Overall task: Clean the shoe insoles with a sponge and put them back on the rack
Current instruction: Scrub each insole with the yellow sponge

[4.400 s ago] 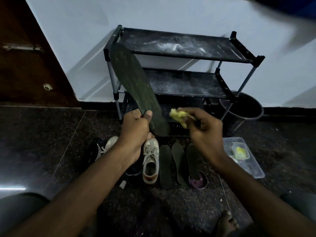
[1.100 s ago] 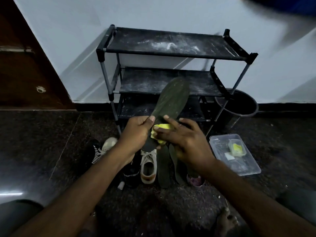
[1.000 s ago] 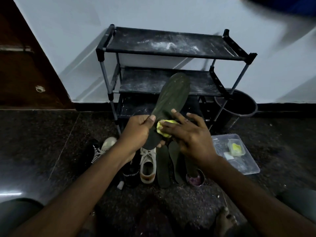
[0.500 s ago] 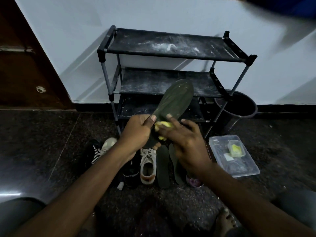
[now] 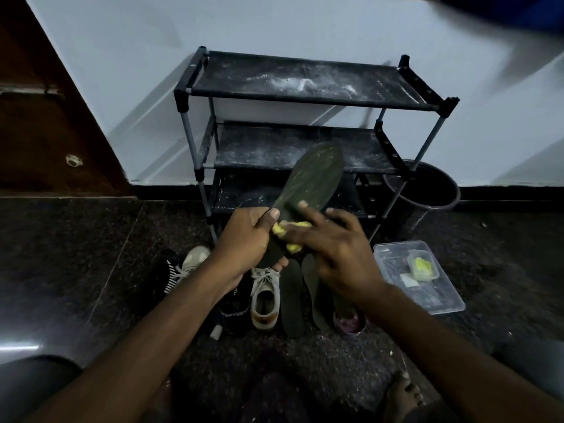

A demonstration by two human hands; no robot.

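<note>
Left hand (image 5: 244, 239) curled round the insole (image 5: 314, 175), right hand (image 5: 338, 248) with straight fingers (image 5: 314, 222) flat on the sponge (image 5: 278, 229).

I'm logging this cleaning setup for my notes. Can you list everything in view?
rack: one, black with grey poles, against the white wall
held insole: one, dark green, raised in front of the rack
sponge: one, yellow, on the held insole
floor insoles: at least two, dark, lying beside the shoes
shoes: about four, white, black and striped, on the floor
clear tub: one, floor right, holding a smaller tub with something yellow
bucket: one, black, right of the rack
left hand: grips the held insole's lower end
right hand: presses the sponge
</note>
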